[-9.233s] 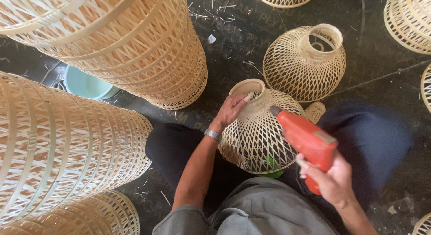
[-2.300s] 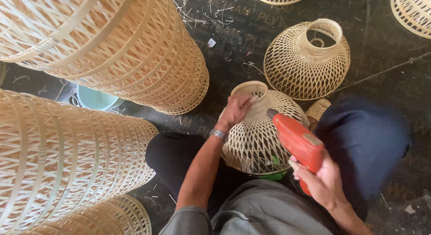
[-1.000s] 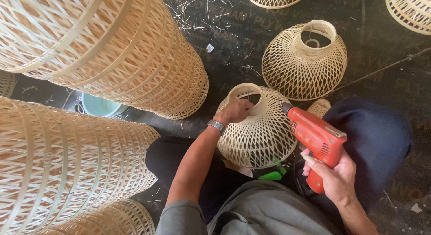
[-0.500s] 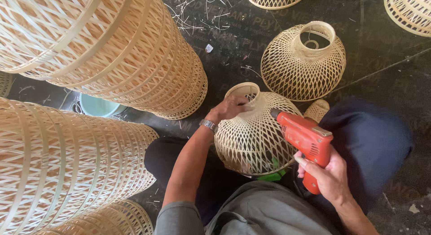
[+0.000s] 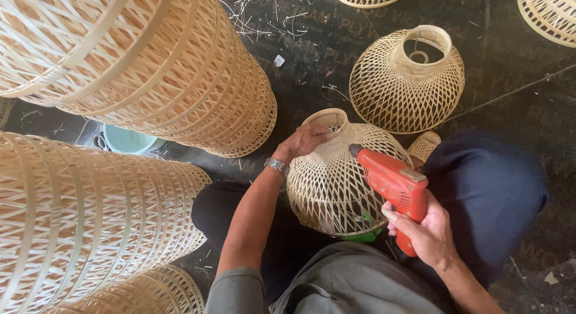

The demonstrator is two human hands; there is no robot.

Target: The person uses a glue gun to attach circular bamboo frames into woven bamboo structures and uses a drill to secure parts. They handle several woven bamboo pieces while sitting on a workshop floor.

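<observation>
**Woven bamboo shade held in the lap, drill against its side**

The bamboo shade (image 5: 336, 176) is a bell-shaped lattice of thin pale strips, open diamond weave, with a narrow banded neck ring at its top. It rests on the seated person's lap, above dark trousers, near the middle of the floor (image 5: 312, 56). The left hand (image 5: 306, 139) is clasped over the neck ring, fingers curled around its rim; a metal wristwatch (image 5: 276, 165) sits on that wrist. The right hand (image 5: 423, 233) is clenched around the grip of an orange drill (image 5: 393, 185), smooth plastic, its dark nose touching the shade's upper side.

A second shade (image 5: 408, 80) of the same weave stands upright just beyond. Tall stacks of nested shades (image 5: 150, 68) lie along the left edge. The floor is dark, scuffed board littered with pale bamboo shavings; a pale blue bucket (image 5: 129, 143) peeks between the stacks.
</observation>
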